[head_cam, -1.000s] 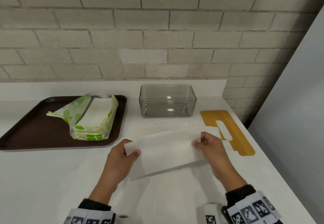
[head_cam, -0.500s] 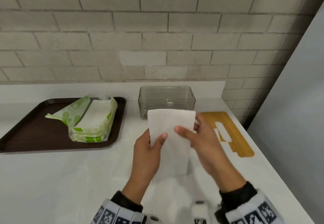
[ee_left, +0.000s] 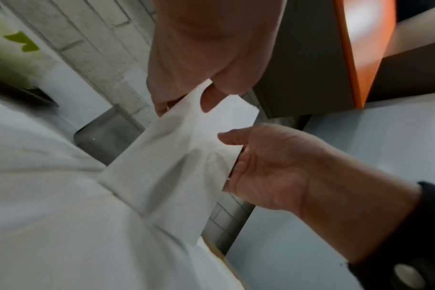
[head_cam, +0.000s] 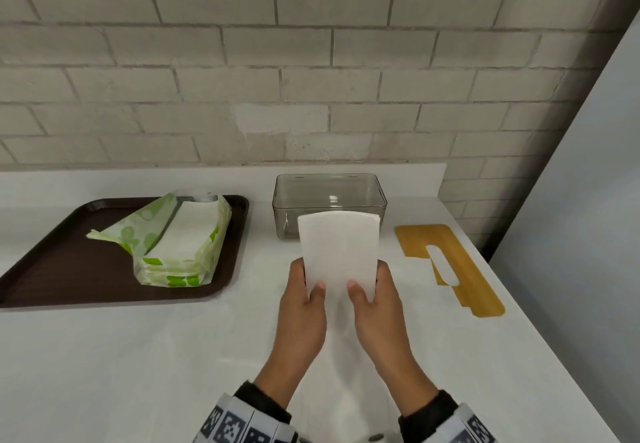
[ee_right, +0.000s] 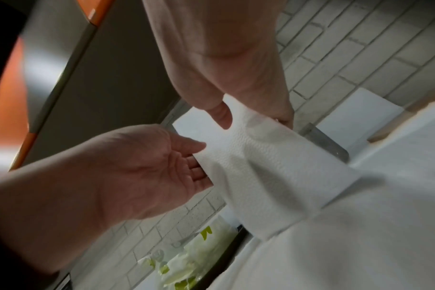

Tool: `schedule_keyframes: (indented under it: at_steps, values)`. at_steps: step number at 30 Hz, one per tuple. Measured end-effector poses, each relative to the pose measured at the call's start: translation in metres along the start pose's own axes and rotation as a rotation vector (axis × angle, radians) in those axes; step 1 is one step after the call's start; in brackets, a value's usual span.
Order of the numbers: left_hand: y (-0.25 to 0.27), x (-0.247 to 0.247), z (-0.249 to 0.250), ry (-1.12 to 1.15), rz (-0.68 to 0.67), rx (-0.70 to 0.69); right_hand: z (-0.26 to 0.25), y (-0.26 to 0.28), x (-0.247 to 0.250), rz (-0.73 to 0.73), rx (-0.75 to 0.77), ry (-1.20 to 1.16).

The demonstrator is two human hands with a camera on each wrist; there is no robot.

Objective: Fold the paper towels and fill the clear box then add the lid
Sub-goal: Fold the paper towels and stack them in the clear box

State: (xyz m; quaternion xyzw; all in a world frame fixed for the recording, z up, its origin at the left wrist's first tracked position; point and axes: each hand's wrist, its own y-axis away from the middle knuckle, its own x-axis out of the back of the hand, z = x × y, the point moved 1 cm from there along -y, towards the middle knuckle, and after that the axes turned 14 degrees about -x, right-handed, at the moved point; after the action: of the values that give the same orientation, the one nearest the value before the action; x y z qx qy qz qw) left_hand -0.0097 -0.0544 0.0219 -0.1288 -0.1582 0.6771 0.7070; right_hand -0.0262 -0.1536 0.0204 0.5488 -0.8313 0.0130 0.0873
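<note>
Left hand (head_cam: 302,307) and right hand (head_cam: 375,307) are both pinching the folded paper towel (head_cam: 338,252), thumbs on top. Towel is hovering just in front of the clear box (head_cam: 329,202); bamboo lid (head_cam: 450,266) is lying right of the box.

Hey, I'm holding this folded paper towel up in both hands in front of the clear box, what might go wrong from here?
1. The folded white paper towel is held only at its lower edge by the left hand and right hand; its top already curves, so it may flop open.
2. The clear plastic box looks light and sits directly behind; lowering the towel could nudge it.
3. The yellow wooden lid lies near the white counter's right edge, so a stray sleeve might knock it off.
</note>
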Motion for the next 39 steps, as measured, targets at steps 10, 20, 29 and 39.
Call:
schedule_keyframes:
  at_steps: [10, 20, 29, 39]
  values:
    - [0.004, -0.009, -0.001, -0.048, 0.002, -0.023, -0.002, -0.001, 0.005, 0.019, -0.033, -0.020]
    - [-0.003, 0.005, -0.001, -0.185, 0.052, 0.053, -0.009, -0.006, 0.003, 0.021, -0.057, 0.232]
    - [-0.012, 0.090, -0.004, 0.077, 0.280, 0.274, -0.021, 0.013, -0.057, -0.396, -0.165, 0.293]
    - [0.025, 0.150, -0.006, -0.018, 0.478, 0.316, 0.003, -0.087, -0.065, -0.273, -0.400, 0.906]
